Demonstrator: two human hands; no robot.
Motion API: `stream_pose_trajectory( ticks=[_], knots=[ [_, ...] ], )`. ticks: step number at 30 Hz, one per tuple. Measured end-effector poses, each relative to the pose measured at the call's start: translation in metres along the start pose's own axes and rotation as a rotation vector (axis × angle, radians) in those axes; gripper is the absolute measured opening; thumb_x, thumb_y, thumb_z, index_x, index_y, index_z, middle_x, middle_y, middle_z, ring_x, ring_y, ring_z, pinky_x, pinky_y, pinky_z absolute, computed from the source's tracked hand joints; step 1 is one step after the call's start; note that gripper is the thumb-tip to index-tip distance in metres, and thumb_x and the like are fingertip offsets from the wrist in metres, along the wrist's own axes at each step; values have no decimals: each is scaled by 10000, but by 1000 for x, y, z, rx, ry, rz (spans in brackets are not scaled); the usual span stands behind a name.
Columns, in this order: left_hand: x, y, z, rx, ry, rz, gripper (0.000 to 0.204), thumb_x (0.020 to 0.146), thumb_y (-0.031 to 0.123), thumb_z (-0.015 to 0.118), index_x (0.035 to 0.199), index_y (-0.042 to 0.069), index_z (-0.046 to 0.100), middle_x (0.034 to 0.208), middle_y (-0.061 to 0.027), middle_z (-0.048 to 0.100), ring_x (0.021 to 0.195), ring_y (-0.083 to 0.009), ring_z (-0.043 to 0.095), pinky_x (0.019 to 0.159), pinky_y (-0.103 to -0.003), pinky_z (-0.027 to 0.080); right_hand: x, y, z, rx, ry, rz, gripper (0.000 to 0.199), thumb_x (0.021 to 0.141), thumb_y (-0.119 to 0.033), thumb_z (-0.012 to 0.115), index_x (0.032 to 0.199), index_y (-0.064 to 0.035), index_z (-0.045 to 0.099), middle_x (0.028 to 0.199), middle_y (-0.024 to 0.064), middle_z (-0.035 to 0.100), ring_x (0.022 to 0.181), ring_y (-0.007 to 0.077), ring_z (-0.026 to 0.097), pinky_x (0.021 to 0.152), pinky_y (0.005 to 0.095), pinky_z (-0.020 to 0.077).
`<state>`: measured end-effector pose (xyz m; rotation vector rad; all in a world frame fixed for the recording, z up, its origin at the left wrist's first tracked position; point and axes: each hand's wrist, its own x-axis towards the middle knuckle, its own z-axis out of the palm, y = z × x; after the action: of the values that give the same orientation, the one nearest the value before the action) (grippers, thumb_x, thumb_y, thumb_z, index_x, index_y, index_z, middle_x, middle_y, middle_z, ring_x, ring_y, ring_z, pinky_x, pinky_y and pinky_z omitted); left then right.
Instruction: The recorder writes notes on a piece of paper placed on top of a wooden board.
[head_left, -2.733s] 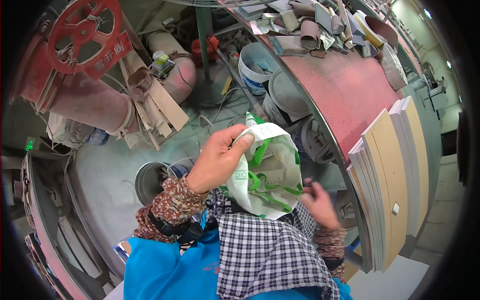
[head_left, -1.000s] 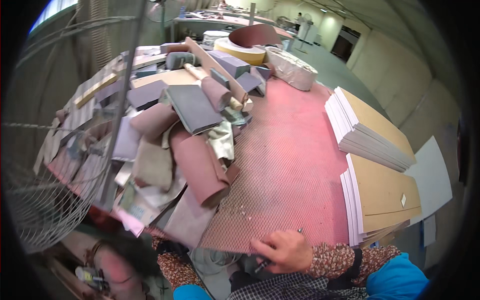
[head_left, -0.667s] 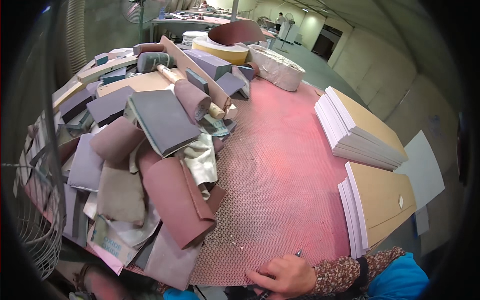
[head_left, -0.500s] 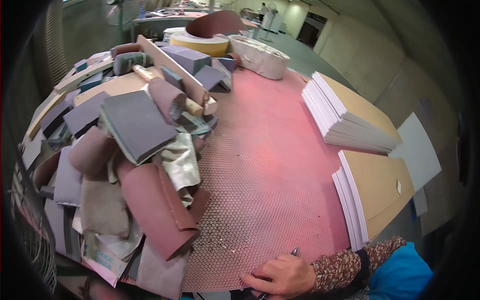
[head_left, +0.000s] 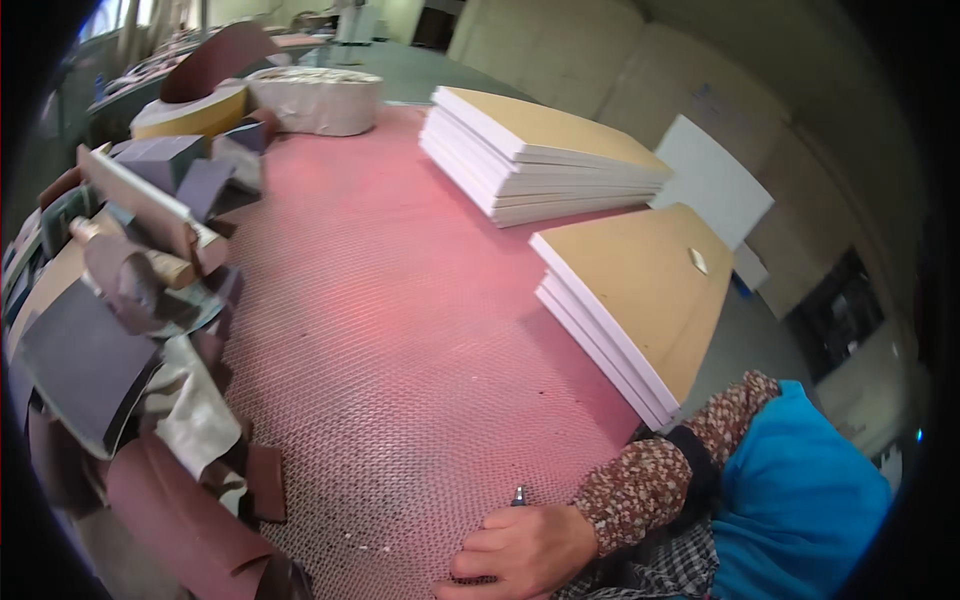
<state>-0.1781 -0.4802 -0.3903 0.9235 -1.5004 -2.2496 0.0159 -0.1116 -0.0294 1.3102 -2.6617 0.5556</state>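
My right hand (head_left: 530,552) is at the lower edge, knuckles up, its fingers curled over the pink mesh-topped table (head_left: 380,330). It is closed around a slim, dark, pen-like tool (head_left: 519,495) with a metallic end that pokes out above the knuckles; the rest is hidden under the palm. The nearest thing to that hand is the near stack of white-edged boards (head_left: 640,300), tan on top, with a small pale chip (head_left: 698,262) lying on it. My left hand is not in the picture.
Sandpaper rolls (head_left: 180,510), a grey sanding pad (head_left: 85,360) and pale cloth (head_left: 195,410) heap along the left. Another tall board stack (head_left: 550,130) stands farther back. A wrapped white roll (head_left: 315,100) and a yellow-sided roll (head_left: 190,112) sit at the far end.
The view has turned right, so the heap slides left and the board stacks come nearer the middle. My right hand stays low on the table, still closed around the pen-like tool.
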Motion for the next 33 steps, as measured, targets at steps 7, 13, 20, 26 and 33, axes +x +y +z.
stream_pose_trajectory(
  ticks=[7,13,20,26,33],
  knots=[
    [-1,-14,38,75,-90,-38,362,990,265,552,1192,-32,599,1095,-112,656,973,-261,655,853,-372,538,-1,5,-2,40,-4,-63,465,770,-384,628,1116,-73,622,853,52,534,727,196,581,590,337,437],
    [-11,-17,52,112,-123,-55,364,987,249,554,1211,-35,592,1125,-114,654,993,-262,651,863,-371,534,-4,4,4,28,-38,-53,515,716,-387,670,1114,-64,624,859,57,531,743,208,584,599,349,436],
    [-23,-21,54,141,-133,-78,368,985,230,556,1234,-39,585,1159,-115,652,1017,-264,648,876,-368,530,-7,2,5,40,-48,-46,515,715,-371,675,1120,-58,622,857,63,531,744,212,583,597,356,433],
    [-62,-4,46,176,-122,-71,373,983,214,558,1254,-42,579,1189,-116,650,1037,-265,645,886,-367,527,-7,2,5,17,21,-52,565,676,-392,703,1127,-63,619,869,63,533,765,213,589,607,355,436],
    [-178,35,-4,248,-127,-85,382,980,196,561,1276,-45,572,1223,-118,647,1060,-266,641,898,-364,523,-17,7,30,54,121,-81,506,691,-279,639,1125,-36,543,938,61,506,812,195,570,647,333,437]
  ],
)
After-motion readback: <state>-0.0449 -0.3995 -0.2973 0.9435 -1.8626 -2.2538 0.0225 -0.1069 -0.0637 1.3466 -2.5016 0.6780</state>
